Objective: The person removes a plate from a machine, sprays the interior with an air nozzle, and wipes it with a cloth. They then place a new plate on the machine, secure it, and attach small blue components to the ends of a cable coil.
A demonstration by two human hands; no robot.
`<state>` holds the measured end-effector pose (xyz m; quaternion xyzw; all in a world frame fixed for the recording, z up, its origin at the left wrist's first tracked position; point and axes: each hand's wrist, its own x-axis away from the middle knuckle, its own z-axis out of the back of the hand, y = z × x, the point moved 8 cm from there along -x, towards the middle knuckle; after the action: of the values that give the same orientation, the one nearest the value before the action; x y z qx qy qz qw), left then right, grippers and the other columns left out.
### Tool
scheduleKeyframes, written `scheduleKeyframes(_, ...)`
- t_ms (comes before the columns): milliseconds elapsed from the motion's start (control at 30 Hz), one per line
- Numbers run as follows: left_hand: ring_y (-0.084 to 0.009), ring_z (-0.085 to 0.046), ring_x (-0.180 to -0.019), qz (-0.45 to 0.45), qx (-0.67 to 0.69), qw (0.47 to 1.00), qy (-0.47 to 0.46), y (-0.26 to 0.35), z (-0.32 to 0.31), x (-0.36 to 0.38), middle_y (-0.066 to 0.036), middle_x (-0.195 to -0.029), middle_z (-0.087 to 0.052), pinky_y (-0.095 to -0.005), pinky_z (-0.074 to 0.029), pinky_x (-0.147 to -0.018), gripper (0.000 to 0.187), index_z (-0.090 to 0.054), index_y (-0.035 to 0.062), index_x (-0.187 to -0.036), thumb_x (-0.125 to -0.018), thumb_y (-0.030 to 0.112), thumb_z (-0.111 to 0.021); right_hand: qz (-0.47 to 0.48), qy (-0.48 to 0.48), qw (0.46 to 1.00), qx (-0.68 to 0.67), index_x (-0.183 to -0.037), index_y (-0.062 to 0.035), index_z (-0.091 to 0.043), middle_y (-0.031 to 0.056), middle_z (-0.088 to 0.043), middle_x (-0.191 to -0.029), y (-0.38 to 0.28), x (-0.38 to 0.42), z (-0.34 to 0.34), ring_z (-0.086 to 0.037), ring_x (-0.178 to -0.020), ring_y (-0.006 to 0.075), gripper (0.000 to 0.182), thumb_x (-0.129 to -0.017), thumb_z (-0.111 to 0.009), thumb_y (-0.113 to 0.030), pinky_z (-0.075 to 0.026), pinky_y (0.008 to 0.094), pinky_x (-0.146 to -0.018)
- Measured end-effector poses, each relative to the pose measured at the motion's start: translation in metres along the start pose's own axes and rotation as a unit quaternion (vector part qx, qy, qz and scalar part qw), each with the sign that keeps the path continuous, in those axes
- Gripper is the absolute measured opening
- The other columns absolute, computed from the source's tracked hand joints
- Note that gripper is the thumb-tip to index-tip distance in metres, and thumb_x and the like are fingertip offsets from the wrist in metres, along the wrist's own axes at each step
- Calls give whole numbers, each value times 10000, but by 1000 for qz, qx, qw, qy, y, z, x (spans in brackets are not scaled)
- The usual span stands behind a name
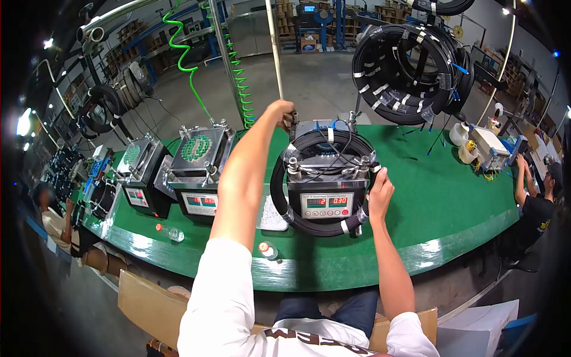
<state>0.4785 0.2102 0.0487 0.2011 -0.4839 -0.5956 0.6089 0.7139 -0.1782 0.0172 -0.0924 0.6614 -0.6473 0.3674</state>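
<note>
A coil of black cable, bound with white tape, hangs around the front of a polishing machine with a lit red number display. My left hand reaches to the machine's far left corner, its fingers curled around a metal clamp post; part of the grip is hidden. My right hand is closed at the coil's right side, with the thumb up along the cable. Blue-tipped cable ends lie at the top of the machine.
Two similar machines stand to the left. Small bottles and a white pad lie on the green mat. More cable coils hang at the back right. People work at both ends.
</note>
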Motion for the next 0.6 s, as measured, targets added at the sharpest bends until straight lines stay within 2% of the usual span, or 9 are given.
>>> scheduleKeyframes(33, -329, -668, -975, 29, 102, 994, -14, -14, 4, 4, -138, -1029, -665, -619, -633, -741, 233, -689, -45, -1096, -949, 87, -566, -6, -2, 1000, -8, -815, 51, -586, 48, -421, -510, 1, 0, 0, -452, -400, 153, 585, -1100, -399, -424, -362, 360, -399)
scheduleKeyframes(167, -221, -615, -807, 17, 191, 978, 76, -30, 12, 40, -75, -860, -612, -597, -609, -775, 192, -711, 27, -1054, -998, 76, -534, -11, -6, 1000, -27, -826, 48, -590, 37, -420, -519, 6, 0, -1, -456, -410, 134, 565, -1097, -414, -415, -370, 339, -394)
scheduleKeyframes(233, -106, -492, -644, -50, 308, 950, 5, -39, -3, 41, 58, -712, -563, -394, -482, -654, 233, -711, 119, -1153, -1012, 103, -527, -13, 2, 1000, -23, -833, 50, -593, 31, -422, -521, 4, 3, 1, -460, -415, 128, 552, -1096, -421, -404, -373, 333, -392)
scheduleKeyframes(300, -90, -500, -659, -91, 336, 934, 78, -41, -10, 56, 64, -732, -574, -329, -385, -606, 248, -699, 135, -1196, -1011, 154, -535, -6, 5, 1000, -25, -844, 52, -598, 27, -425, -523, 0, 0, 0, -463, -418, 124, 543, -1096, -427, -397, -376, 329, -391)
scheduleKeyframes(333, -83, -509, -671, -92, 373, 918, 100, -48, -14, 53, 74, -741, -580, -329, -347, -605, 270, -694, 146, -1220, -1020, 215, -528, -3, 6, 1000, -29, -850, 54, -602, 26, -428, -524, 0, 1, 0, -465, -419, 123, 540, -1095, -428, -394, -377, 329, -391)
scheduleKeyframes(367, -81, -529, -703, -116, 384, 910, 106, -53, -17, 46, 80, -751, -585, -359, -355, -621, 253, -695, 159, -1199, -1025, 247, -534, -1, 7, 999, -32, -857, 56, -606, 26, -430, -526, 2, 2, 0, -466, -420, 122, 537, -1095, -430, -392, -378, 328, -392)
scheduleKeyframes(433, -92, -554, -681, -86, 383, 912, 120, -57, -15, 44, 51, -784, -643, -362, -374, -601, 224, -700, 165, -1163, -1020, 268, -562, -2, 3, 999, -34, -883, 59, -608, 24, -438, -531, 1, 2, -1, -470, -423, 123, 535, -1096, -427, -397, -382, 326, -400)
scheduleKeyframes(533, -106, -570, -706, -119, 363, 911, 156, -54, -18, 50, 27, -838, -696, -369, -393, -600, 235, -695, 112, -1117, -1021, 283, -566, -13, 5, 999, -47, -904, 56, -613, 22, -430, -532, 7, 3, -1, -464, -424, 111, 530, -1097, -428, -401, -365, 318, -395)
scheduleKeyframes(600, -108, -575, -720, -130, 402, 901, 102, -47, -21, 55, 18, -872, -719, -367, -402, -618, 266, -690, 87, -1112, -1022, 300, -558, 1, 11, 1000, -23, -949, 61, -634, 61, -501, -582, 9, 5, 2, -517, -488, 149, 511, -1094, -443, -390, -408, 340, -451)
